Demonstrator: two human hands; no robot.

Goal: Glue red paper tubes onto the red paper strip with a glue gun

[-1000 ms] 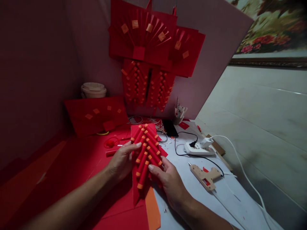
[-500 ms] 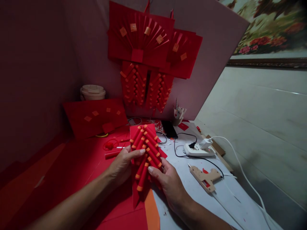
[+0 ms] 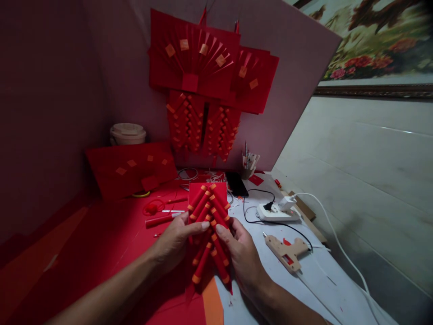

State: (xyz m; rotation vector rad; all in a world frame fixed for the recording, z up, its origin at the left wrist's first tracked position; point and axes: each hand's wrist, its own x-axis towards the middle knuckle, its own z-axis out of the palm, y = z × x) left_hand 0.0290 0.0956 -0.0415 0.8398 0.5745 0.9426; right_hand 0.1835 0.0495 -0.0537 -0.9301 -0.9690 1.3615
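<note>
Between my two hands is a red paper firecracker decoration point(image 3: 202, 205), a flat red card with rows of red tubes banded in orange, slanting in a V pattern. My left hand point(image 3: 179, 237) grips its left edge, thumb lying across the tubes. On the opposite edge my right hand point(image 3: 238, 248) is closed, its thumb pressing on the middle tubes and its fingers behind the card. The backs of the card and most fingertips are hidden. Just left of the decoration lies a red marker-like tube point(image 3: 158, 221) on red paper point(image 3: 135, 266).
A beige glue gun point(image 3: 287, 250) and a white power strip point(image 3: 279, 212) with cables lie on the right. Behind are a phone point(image 3: 237, 184), a pen cup point(image 3: 248, 169) and a red panel point(image 3: 111, 174). Finished-looking red decorations point(image 3: 194, 54) hang on the back board.
My right thumb has shifted up the tubes, and the decoration now sits straighter and slightly lower in view. A lower right tube, earlier covered by my right hand, now shows.
</note>
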